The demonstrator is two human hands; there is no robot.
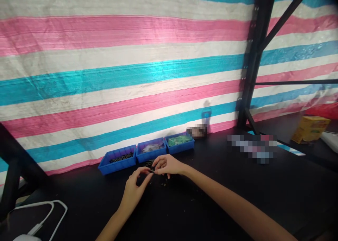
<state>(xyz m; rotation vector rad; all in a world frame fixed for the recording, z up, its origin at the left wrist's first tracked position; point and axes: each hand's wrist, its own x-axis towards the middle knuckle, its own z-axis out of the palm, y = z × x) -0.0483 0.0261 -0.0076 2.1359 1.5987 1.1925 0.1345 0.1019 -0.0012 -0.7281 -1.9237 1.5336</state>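
My left hand (pixel 136 183) and my right hand (pixel 167 164) meet over the black table, fingertips pinched together around a small thin piece (pixel 152 171) too tiny to identify. Just behind them lies a small pile of thin dark pieces (pixel 148 163). Along the back stand three blue bins: the left bin (pixel 105 167) holds dark screw-like pieces, the middle bin (pixel 141 158) holds clear plastic bags or pieces, and the right bin (pixel 179 148) holds green packets. A few tiny light bits (pixel 163 184) lie beside my right hand.
Behind the table (pixel 190 213) hangs a striped sheet (pixel 132 72). A black metal frame (pixel 253 58) rises at the right. A yellow box (pixel 311 129) sits at the far right, and a white cable (pixel 62 216) at the lower left. Blurred items lie right of the bins.
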